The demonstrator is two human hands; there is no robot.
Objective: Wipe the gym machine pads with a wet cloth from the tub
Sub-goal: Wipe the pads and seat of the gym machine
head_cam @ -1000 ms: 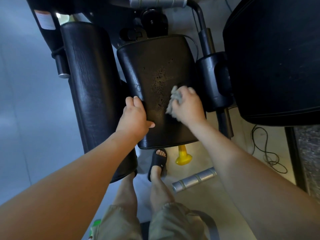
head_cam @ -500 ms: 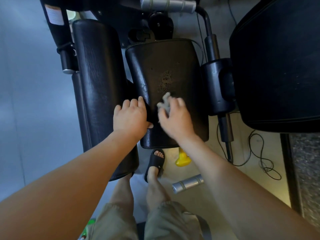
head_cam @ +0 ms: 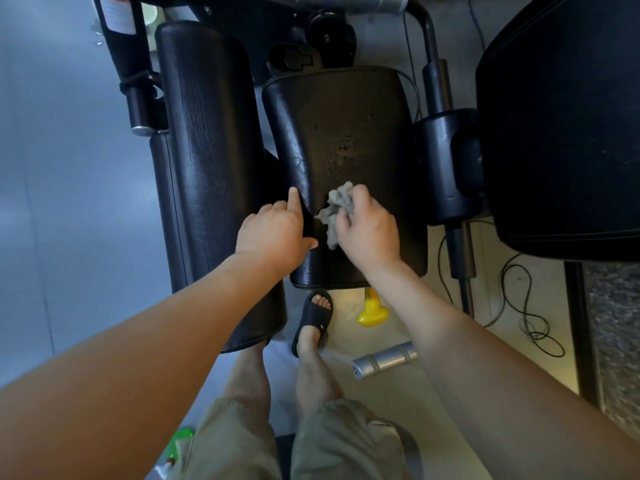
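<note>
the right hand (head_cam: 367, 230) is bunched round the grey cloth (head_cam: 337, 211), pressing it on the centre pad (head_cam: 346, 126), low down near its left edge. a second ago that cloth was toward the pad's right side, so the stroke has swept across. the left hand (head_cam: 273, 233) holds that left edge, thumb on top, its index finger now laid straight where it was curled before. i'd say this pad is nearly covered. the long roller pad (head_cam: 207, 150) and the big pad (head_cam: 561, 116) wait. no tub in sight.
</note>
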